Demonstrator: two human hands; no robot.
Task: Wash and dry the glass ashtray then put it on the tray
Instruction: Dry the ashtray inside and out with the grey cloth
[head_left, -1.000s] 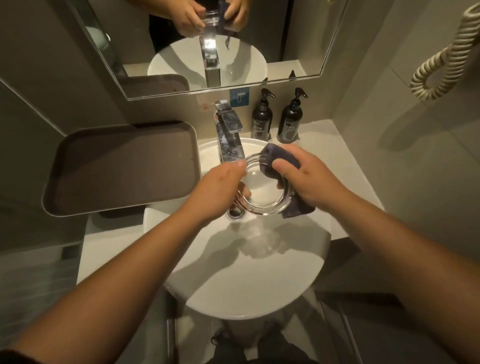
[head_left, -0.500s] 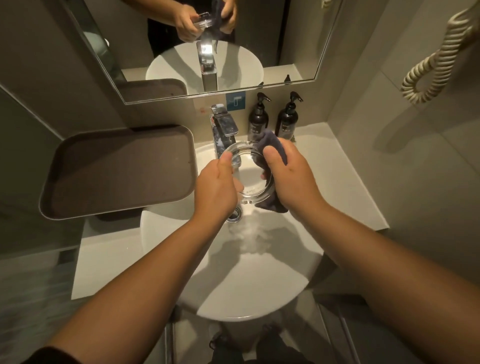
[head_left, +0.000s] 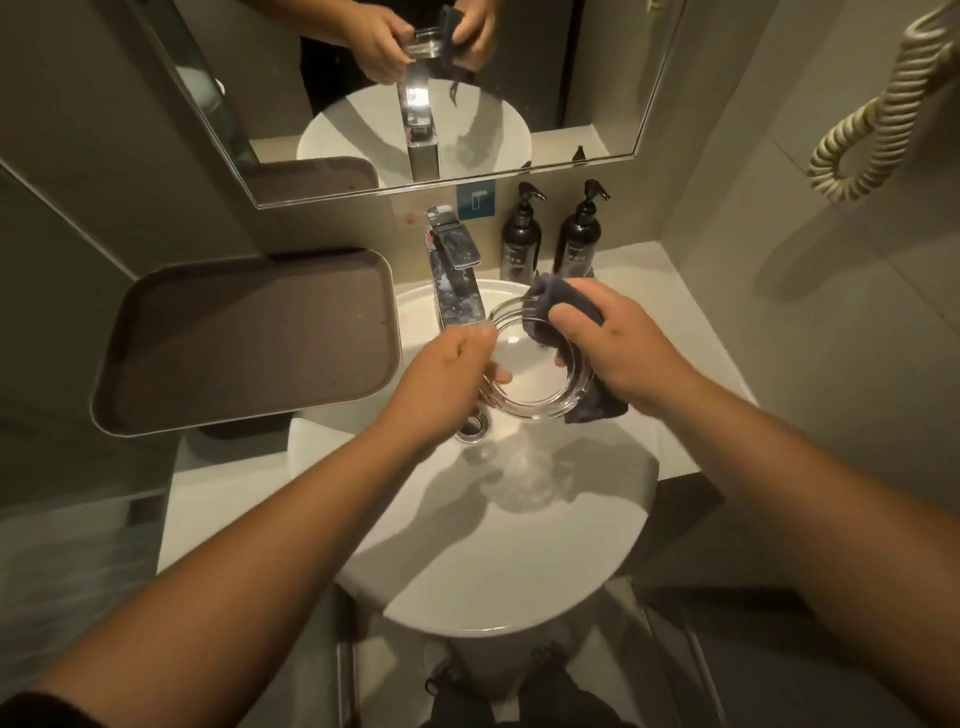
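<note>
The round clear glass ashtray (head_left: 530, 374) is held above the white basin (head_left: 498, 545), just in front of the tap. My left hand (head_left: 441, 379) grips its left rim, thumb over the edge. My right hand (head_left: 618, 348) holds a dark grey cloth (head_left: 550, 306) pressed over the ashtray's right rim, with cloth inside and hanging below the glass. The brown tray (head_left: 249, 338) sits to the left of the basin, with nothing on it.
A chrome tap (head_left: 454, 275) stands behind the ashtray, no water visible running. Two dark pump bottles (head_left: 522, 234) stand at the back right by the wall. A mirror (head_left: 415, 88) hangs above. A coiled cord (head_left: 878, 119) hangs on the right wall.
Both hands kept their hold on the ashtray and cloth. The right hand shifted the cloth around the far right rim, and the ashtray tilted slightly between frames.
</note>
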